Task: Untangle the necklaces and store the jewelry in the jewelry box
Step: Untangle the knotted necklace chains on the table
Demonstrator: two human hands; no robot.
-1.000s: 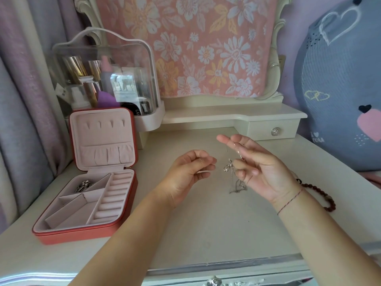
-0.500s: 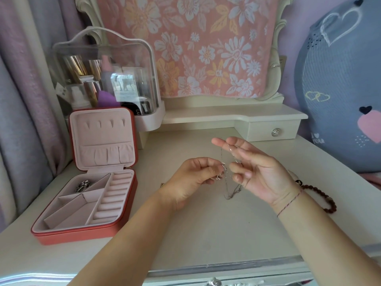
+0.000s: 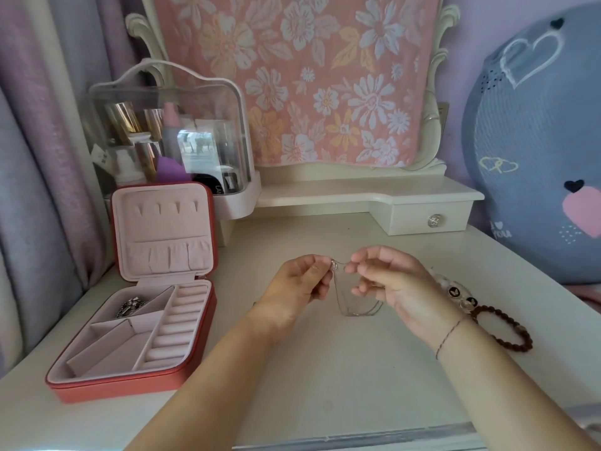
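Note:
A thin silver necklace (image 3: pixel 349 307) hangs in loops between my two hands above the middle of the dressing table. My left hand (image 3: pixel 297 284) pinches its small pendant at the fingertips. My right hand (image 3: pixel 395 283) pinches the chain just to the right of the pendant. The red jewelry box (image 3: pixel 192 369) stands open at the left, lid upright, with pink compartments. A silver piece (image 3: pixel 130 306) lies in its back-left compartment.
A dark beaded bracelet (image 3: pixel 507 330) and a pale bracelet with black charms (image 3: pixel 455 291) lie right of my right wrist. A clear cosmetics case (image 3: pixel 169 125) stands behind the box. A small drawer (image 3: pixel 429 219) and a grey cushion (image 3: pixel 536 141) are at the back right.
Both hands have come together and turned palm down. My left hand took hold of the pendant, and the chain now hangs in loops between the two hands.

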